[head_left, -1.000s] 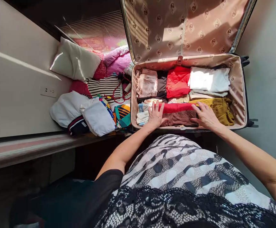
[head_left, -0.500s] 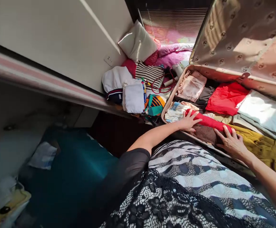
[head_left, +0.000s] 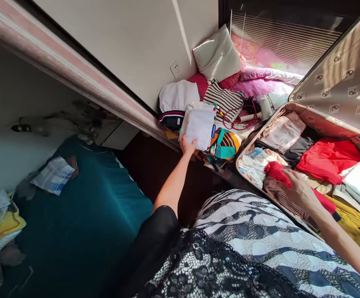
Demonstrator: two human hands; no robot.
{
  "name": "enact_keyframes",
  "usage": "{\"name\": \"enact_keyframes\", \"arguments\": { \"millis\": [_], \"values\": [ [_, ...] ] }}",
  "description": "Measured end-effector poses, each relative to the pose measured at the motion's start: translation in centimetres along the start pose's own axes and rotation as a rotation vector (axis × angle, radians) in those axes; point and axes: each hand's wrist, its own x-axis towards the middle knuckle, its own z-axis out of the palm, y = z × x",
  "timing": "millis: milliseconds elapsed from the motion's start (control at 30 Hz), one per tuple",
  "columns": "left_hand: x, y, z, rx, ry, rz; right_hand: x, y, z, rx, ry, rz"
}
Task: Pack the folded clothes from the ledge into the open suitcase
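Note:
My left hand [head_left: 188, 145] is at the near edge of a folded white garment [head_left: 200, 124], thumb on top and the other fingers mostly hidden at its side. The garment lies on the clothes pile to the left of the open suitcase [head_left: 241, 167]. Over the suitcase, my right hand [head_left: 299, 191] hovers with loosely spread fingers, holding nothing. Just under it lie a red knitted garment [head_left: 275, 169] and a brown ribbed one [head_left: 274, 189]. Whether its fingertips touch the red knit, I cannot tell.
In the suitcase are a red garment [head_left: 327, 159], a mustard garment [head_left: 358, 223] and pale pieces. Beyond the pile sit striped cloth [head_left: 222, 97], a red cord [head_left: 250, 122] and a cushion [head_left: 219, 58]. A teal-covered surface [head_left: 99, 215] is at left, a wall [head_left: 130, 45] behind.
My left hand has left the red knit and moved left to the folded white garment. My right hand has lifted off the roll. The view has swung left.

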Motion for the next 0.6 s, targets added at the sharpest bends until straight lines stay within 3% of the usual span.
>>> {"name": "enact_keyframes", "arguments": {
  "millis": [100, 267, 333, 433, 600],
  "values": [
    [3.3, -1.0, -1.0, 0.030, -0.012, -0.098, 0.9, -1.9, 0.4, 0.017, -0.051, 0.047],
    [7.0, -2.3, -0.9, 0.110, -0.094, -0.278, 0.9, -2.8, 0.8, 0.032, -0.076, 0.140],
    [7.7, -2.6, -0.8, 0.125, -0.148, -0.306, 0.7, -3.1, 0.9, 0.043, -0.077, 0.182],
    [8.0, -2.5, -0.7, 0.098, -0.135, -0.307, 0.6, -3.9, 1.1, 0.053, -0.109, 0.241],
    [7.9, -1.5, -0.5, -0.262, -0.247, -0.520, 1.0, -4.9, 1.6, 0.112, -0.138, 0.269]
  ]
}}
